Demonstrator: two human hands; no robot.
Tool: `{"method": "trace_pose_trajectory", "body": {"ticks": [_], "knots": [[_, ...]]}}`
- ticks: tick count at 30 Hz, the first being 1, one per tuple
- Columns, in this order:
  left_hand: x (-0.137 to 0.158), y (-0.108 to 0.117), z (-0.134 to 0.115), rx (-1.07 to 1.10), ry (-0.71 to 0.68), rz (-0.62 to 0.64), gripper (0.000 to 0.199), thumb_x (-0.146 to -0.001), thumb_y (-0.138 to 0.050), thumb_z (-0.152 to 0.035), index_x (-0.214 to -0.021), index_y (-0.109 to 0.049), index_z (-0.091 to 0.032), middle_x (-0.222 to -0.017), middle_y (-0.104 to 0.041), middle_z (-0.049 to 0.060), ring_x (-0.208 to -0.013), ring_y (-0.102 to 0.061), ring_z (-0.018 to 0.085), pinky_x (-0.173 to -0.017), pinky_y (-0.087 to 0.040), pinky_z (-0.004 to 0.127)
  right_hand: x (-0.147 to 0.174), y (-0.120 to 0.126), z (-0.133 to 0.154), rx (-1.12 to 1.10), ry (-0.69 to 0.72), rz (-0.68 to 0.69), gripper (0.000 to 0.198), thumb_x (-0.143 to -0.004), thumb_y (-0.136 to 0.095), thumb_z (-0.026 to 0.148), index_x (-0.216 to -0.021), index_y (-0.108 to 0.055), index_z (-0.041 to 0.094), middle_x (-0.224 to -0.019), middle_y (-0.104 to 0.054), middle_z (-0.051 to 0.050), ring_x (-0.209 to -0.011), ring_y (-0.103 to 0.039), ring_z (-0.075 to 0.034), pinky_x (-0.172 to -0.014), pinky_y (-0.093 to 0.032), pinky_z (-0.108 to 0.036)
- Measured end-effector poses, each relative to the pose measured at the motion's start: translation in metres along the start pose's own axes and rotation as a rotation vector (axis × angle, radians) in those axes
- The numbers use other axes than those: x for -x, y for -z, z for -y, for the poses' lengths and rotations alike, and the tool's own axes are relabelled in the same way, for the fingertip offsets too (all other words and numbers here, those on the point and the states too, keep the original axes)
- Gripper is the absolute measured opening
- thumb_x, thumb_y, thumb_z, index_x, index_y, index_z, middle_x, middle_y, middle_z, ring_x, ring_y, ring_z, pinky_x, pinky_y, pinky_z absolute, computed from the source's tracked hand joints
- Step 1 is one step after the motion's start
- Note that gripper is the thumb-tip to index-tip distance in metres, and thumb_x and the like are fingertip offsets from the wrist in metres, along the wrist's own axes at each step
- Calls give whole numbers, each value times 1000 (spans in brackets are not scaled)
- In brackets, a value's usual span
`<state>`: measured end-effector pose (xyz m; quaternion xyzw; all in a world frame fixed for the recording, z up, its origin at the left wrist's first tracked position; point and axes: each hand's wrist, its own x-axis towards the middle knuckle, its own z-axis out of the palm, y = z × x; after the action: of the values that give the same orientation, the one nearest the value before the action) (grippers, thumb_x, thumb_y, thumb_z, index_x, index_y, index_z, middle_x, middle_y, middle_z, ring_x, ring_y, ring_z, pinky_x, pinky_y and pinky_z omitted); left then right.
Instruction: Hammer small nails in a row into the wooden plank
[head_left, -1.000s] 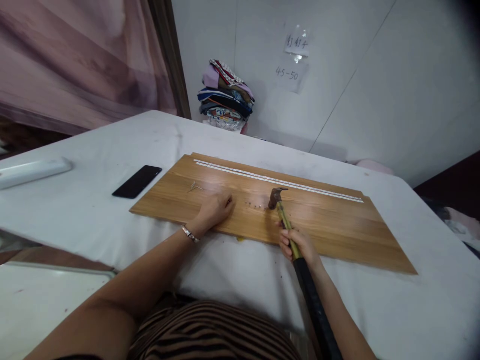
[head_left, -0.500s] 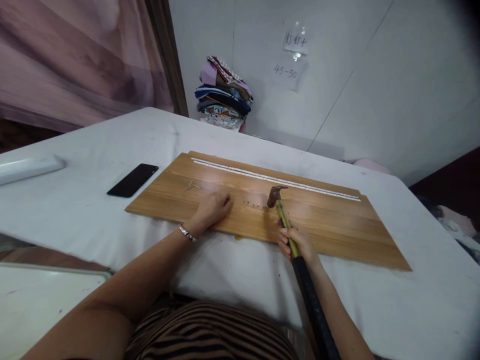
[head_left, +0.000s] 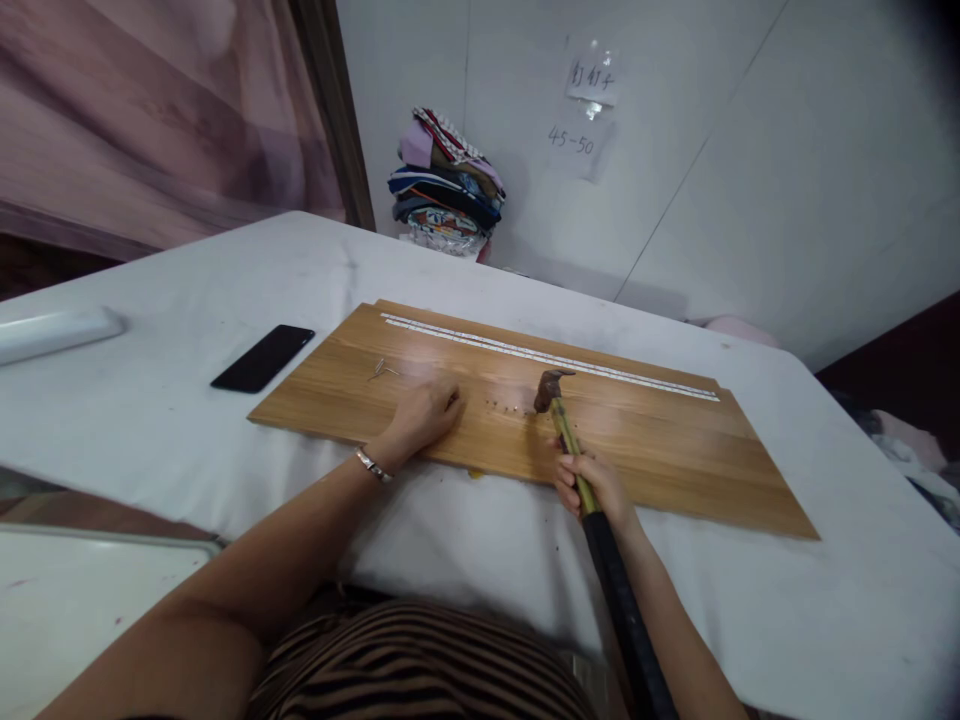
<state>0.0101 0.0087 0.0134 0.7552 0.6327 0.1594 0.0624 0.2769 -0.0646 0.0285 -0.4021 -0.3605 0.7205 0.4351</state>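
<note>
My right hand (head_left: 596,480) is wrapped round the yellow and black handle of a claw hammer (head_left: 566,425). The rusty hammer head is just over the wooden board (head_left: 675,450), at the right end of a short row of several small nails (head_left: 505,408) in the wood. On the board left of that row rests my left hand (head_left: 427,412), its fingers curled closed. Whatever those fingers may hold is hidden. Several loose nails (head_left: 381,370) lie further left on the board.
Two white printed strips (head_left: 547,358) run along the board's far side. A black phone (head_left: 262,358) lies left of the board on the white-covered table (head_left: 150,420). Folded clothes (head_left: 448,190) are stacked by the wall, and a white object (head_left: 60,333) sits at the left edge.
</note>
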Motion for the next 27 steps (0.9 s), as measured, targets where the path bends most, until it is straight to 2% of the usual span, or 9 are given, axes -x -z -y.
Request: {"method": "trace_pose_trajectory", "body": {"ticks": [27], "knots": [[0,-1,1,8,-8,-7,23,-91,-44,-34,-83,-60,-19,-83,-68,7,-78,-62,20,-68,-40,29,1,-4,5,12,-20,-12,31,-68,-67,30,-93,-54,19,-49,-49,11,-29,-39,-5,-27,-28,-16]]}}
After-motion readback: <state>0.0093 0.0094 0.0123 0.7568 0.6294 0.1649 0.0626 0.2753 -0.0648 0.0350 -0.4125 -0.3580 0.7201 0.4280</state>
